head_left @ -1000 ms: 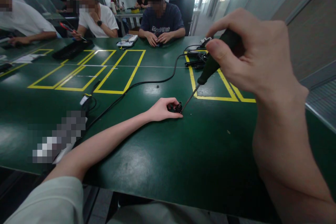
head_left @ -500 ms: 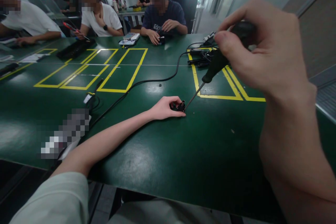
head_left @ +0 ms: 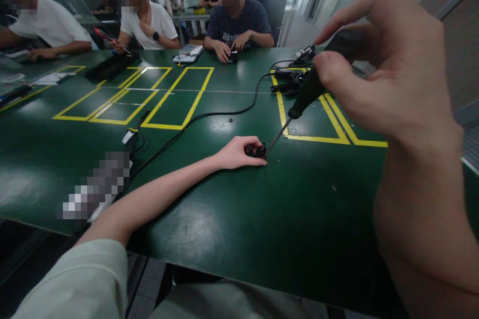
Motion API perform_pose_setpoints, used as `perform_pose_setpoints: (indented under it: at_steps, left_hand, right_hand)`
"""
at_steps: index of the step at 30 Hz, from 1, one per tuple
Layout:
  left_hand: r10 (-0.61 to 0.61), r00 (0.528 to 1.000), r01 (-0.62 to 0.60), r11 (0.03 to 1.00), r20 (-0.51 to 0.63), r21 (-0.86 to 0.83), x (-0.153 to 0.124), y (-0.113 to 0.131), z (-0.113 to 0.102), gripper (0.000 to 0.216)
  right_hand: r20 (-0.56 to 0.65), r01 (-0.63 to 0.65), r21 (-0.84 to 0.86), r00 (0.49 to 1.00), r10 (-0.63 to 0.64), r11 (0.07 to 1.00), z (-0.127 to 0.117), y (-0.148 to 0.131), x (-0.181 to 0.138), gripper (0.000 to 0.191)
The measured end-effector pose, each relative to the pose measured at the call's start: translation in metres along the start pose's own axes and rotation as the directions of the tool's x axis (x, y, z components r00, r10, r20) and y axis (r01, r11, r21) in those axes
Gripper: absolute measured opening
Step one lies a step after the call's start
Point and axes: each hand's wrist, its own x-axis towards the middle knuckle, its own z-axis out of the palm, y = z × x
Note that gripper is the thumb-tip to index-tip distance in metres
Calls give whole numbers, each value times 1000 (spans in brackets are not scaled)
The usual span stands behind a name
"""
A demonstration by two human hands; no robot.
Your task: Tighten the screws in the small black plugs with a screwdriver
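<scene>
Resting on the green table (head_left: 224,199), my left hand (head_left: 241,152) is closed around a small black part (head_left: 258,150) with a short round stub pointing up. Most of that part is hidden by my fingers, so its kind cannot be made out. My right hand (head_left: 396,60), raised at the right, grips a screwdriver (head_left: 309,92) by its dark handle. The screwdriver slants down to the left, its thin metal shaft ending at the right side of the black part. Whether the tip sits in a screw is too small to see.
A black cable (head_left: 213,113) runs across the table to a bundle of black cords and adapters (head_left: 290,79). Yellow tape (head_left: 318,138) marks rectangles. Left of my forearm lies a blurred-out object (head_left: 99,184). Several people sit opposite, one with a black tray (head_left: 112,66) nearby.
The whole view has shifted slightly. My right hand's grip on the handle looks a little changed, while the screwdriver tip stays at the black part. My left hand keeps its hold.
</scene>
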Motion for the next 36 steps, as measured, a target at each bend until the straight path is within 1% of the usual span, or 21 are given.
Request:
perform_pose_setpoints:
  at_steps: [2,4,5,7,9,10,12,15,16,18,20,21,22,23,24,25,26,27,28,33,36]
  left_hand:
    - [10,1000,-10,1000,3,-9,0,0,0,35]
    - [12,1000,-12,1000,6,-13,0,0,0,35]
    - [11,1000,-11,1000,6,-11,-1,0,0,36]
    - [10,1000,-10,1000,3,-2,-1,0,0,37]
    - [15,1000,-15,1000,-2,9,-2,1,0,37]
    - [18,1000,-18,1000,-5,14,-2,2,0,36]
    - [20,1000,-20,1000,-14,21,-2,2,1,34]
    - [6,1000,-6,999,-22,33,-3,3,2,32]
    - [-2,1000,3,999,-26,36,-3,4,3,32]
    - [-20,999,22,999,-38,40,-4,4,4,31]
    - [-32,998,34,999,-47,34,-4,5,5,29]
    - [-34,998,35,999,-46,28,-5,5,5,29]
    - [-32,998,34,999,-46,24,-5,5,5,28]
    - [-28,998,30,999,-48,22,-5,4,5,29]
    - [-25,998,26,999,-51,24,-5,4,5,30]
    - [-23,998,25,999,-57,29,-5,4,5,32]
    - [-23,998,26,999,-65,36,-5,3,5,34]
    - [-25,997,28,999,-72,47,-5,3,5,36]
    - [-25,997,29,998,-77,60,-5,2,6,38]
    - [-13,998,22,990,-63,141,-4,-2,6,45]
    - [-20,999,23,994,-37,106,-3,-4,0,64]
  right_hand:
    - [31,21,40,999,-22,999,0,0,0,35]
    - [32,19,6,999,-20,1000,0,0,1,42]
    - [24,4,-27,1000,-3,1000,0,0,1,41]
    - [3,-24,-80,1000,24,996,-1,0,1,32]
    - [22,-40,-79,999,42,996,-2,-1,1,18]
    - [42,-36,-61,998,38,998,-2,-2,1,15]
    - [75,1,-17,997,1,1000,-2,-4,0,19]
    - [87,71,34,993,-73,997,1,-6,-1,31]
    - [65,96,34,993,-98,995,2,-5,-2,35]
    - [-50,157,15,986,-157,987,2,2,-1,40]
    - [-237,230,3,946,-223,973,0,13,1,40]
    - [-300,237,15,928,-222,971,-2,20,3,37]
    - [-346,289,27,901,-263,957,-4,26,5,35]
    - [-323,361,40,887,-330,932,-6,30,6,34]
    - [-325,393,55,876,-355,918,-7,33,7,34]
    - [-345,387,39,870,-351,921,-7,33,7,34]
    - [-356,336,11,881,-310,942,-6,31,7,34]
    - [-364,314,6,885,-290,949,-5,28,6,35]
    - [-334,303,4,899,-284,953,-3,24,4,37]
    - [-302,309,-31,904,-304,950,4,15,1,51]
    - [-284,310,-43,908,-309,950,4,17,2,55]
